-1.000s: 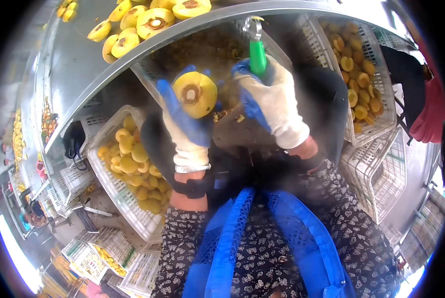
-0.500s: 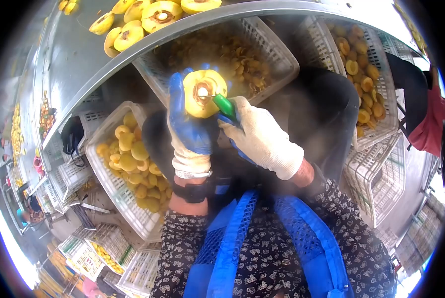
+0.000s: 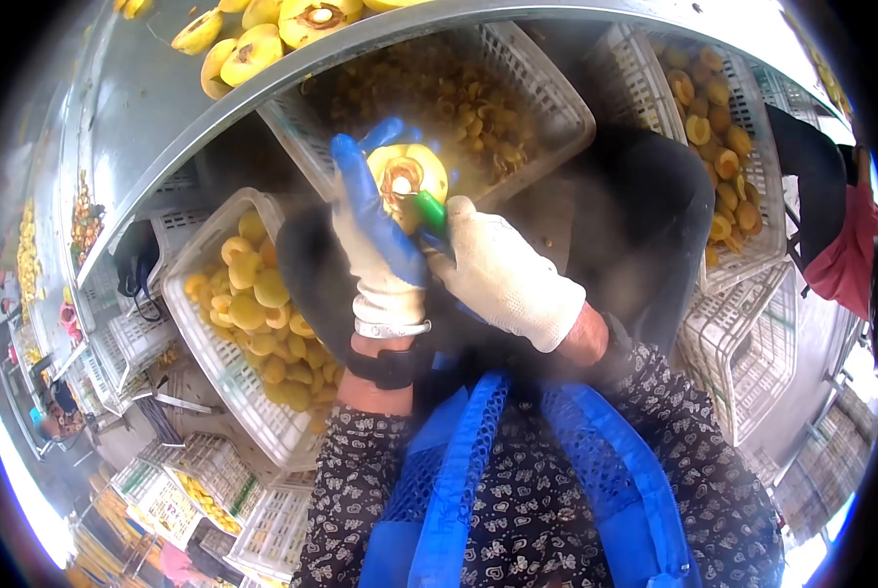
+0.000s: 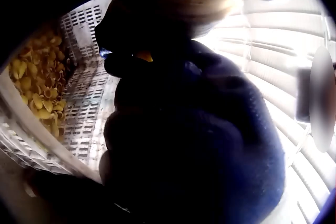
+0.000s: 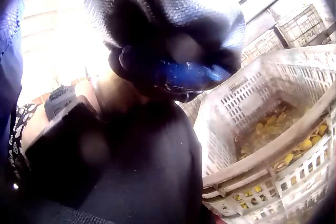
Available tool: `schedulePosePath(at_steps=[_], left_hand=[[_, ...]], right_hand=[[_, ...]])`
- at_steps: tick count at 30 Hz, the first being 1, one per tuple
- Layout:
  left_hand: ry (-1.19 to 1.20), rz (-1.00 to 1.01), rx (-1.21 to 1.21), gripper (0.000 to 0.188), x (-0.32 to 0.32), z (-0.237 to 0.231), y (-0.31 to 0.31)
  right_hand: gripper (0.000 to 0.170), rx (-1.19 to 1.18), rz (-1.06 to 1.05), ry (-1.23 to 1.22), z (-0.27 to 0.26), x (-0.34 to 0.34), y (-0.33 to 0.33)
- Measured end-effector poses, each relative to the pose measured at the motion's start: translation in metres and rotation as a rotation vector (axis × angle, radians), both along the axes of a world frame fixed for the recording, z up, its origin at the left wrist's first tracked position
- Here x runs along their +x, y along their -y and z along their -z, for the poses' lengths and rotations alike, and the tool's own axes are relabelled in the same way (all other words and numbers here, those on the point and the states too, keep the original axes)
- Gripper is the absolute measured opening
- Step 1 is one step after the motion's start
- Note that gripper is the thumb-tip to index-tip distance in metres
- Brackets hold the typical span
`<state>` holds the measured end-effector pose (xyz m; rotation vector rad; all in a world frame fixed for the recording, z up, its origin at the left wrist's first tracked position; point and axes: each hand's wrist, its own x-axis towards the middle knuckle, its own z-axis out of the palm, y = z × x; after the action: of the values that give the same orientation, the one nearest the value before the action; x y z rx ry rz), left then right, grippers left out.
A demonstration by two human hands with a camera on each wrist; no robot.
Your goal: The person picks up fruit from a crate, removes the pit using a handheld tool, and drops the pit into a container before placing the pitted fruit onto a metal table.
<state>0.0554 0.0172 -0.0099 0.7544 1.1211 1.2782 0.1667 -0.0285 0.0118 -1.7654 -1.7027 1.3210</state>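
Observation:
My left hand [image 3: 380,240], in a white glove with blue coating, cups a yellow peach half [image 3: 421,165], its cut face and pale pit turned up. Gloved likewise, my right hand [image 3: 512,274] grips the green handle of a pitting tool [image 3: 431,210]. The tool's metal head is at the peach's cut face near the pit, mostly hidden by the handle. In the left wrist view the dark blue glove [image 4: 210,134] blocks most of the peach. The right wrist view shows the curled glove [image 5: 173,40] with the tool hidden.
Below the hands' far side stands a white crate [image 3: 547,88] of peach scraps. Crates of peach halves stand left [image 3: 179,294] and right [image 3: 762,196]. More halves [image 3: 252,54] lie on the metal table [image 3: 154,98], whose edge curves above the hands.
My right hand came left and down, bringing the tool from above the crate to the peach half. Since then both hands stay together, the peach tilting slightly and the tool shifting a little left.

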Motion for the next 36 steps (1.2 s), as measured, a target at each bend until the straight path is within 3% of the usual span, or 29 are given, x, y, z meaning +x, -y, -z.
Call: schedulePosePath(at_steps=[1, 6, 7, 12, 15, 18, 19, 22, 25, 29, 32, 35, 36], left_hand=[[-0.142, 0.048, 0.077, 0.053, -0.004, 0.01, 0.001], [-0.332, 0.191, 0.07, 0.057, -0.002, 0.01, 0.003], [-0.209, 0.16, -0.03, 0.055, -0.003, 0.011, 0.001], [-0.128, 0.266, -0.173, 0.051, 0.002, 0.008, 0.003], [-0.089, 0.387, -0.266, 0.048, -0.003, 0.009, 0.0], [-0.121, 0.38, -0.245, 0.048, 0.0, 0.002, -0.001], [-0.113, 0.378, -0.248, 0.049, 0.001, -0.001, 0.0], [-0.108, 0.463, -0.273, 0.049, -0.004, 0.005, -0.003], [-0.173, 0.477, -0.312, 0.049, -0.002, 0.003, -0.004], [-0.023, 0.25, -0.209, 0.045, 0.002, 0.004, 0.0], [-0.135, 0.308, -0.222, 0.034, -0.002, 0.0, -0.001], [-0.114, 0.427, -0.318, 0.036, 0.003, 0.002, -0.004], [-0.122, 0.435, -0.336, 0.036, 0.001, 0.002, -0.007]], right_hand=[[0.03, -0.026, -0.016, 0.003, -0.002, 0.002, 0.001], [0.039, -0.111, -0.034, 0.004, -0.001, 0.017, 0.007], [0.038, -0.157, -0.034, -0.005, -0.002, 0.019, 0.007], [0.032, -0.337, -0.041, -0.084, -0.018, 0.033, 0.012], [0.027, -0.479, 0.02, -0.392, -0.018, 0.04, 0.019], [0.022, -0.615, 0.155, -0.667, -0.014, 0.037, 0.025], [0.019, -0.55, 0.148, -0.572, -0.015, 0.032, 0.026], [0.017, -0.538, 0.128, -0.725, 0.003, 0.031, 0.031], [0.015, -0.89, 0.286, -1.069, -0.014, 0.041, 0.036], [0.015, -0.708, 0.255, -0.771, -0.024, 0.029, 0.024], [0.014, -0.612, 0.15, -0.647, -0.01, 0.028, 0.027], [0.019, -0.951, 0.272, -1.03, -0.011, 0.043, 0.028], [0.02, -0.952, 0.321, -1.065, -0.01, 0.045, 0.027]])
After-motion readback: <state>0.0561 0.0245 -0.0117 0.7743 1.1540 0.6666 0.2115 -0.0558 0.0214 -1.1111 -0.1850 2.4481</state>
